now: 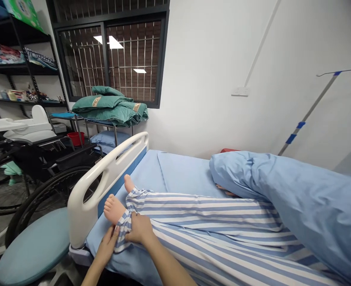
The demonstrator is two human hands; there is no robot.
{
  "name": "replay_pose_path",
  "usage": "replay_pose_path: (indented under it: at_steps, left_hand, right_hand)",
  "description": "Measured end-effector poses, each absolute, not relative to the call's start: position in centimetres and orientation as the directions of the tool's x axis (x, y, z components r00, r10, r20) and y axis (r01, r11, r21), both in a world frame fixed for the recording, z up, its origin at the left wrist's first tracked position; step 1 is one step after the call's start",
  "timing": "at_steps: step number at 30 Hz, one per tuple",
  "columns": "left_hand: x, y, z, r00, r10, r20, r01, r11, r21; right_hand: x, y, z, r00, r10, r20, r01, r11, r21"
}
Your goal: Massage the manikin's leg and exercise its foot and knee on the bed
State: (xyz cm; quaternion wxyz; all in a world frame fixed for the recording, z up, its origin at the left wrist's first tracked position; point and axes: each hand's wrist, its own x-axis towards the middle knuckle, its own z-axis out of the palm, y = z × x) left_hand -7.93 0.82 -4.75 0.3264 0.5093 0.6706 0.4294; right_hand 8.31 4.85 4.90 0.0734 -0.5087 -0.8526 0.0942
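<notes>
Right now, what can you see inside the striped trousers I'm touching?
The near foot and far foot stick out of the striped trousers; whatever lies inside is covered and can't be seen.

blue-striped white trousers (211, 212), creased, stretched lengthwise

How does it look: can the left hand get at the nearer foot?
Probably yes: the left hand is at the trouser cuff, close to the nearer foot, with nothing visible blocking it.
</notes>
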Motion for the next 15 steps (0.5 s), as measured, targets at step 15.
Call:
replay_pose_path:
  at_steps: [15]
  left_hand:
    - [-7.8, -1.1, -5.2, -0.127, 0.992, -0.004, 0.186, 0.028, 0.982]
  right_hand:
    - [9.7, 6.0, 5.8, -0.642, 0.758, -0.116, 0.743, 0.578, -0.337]
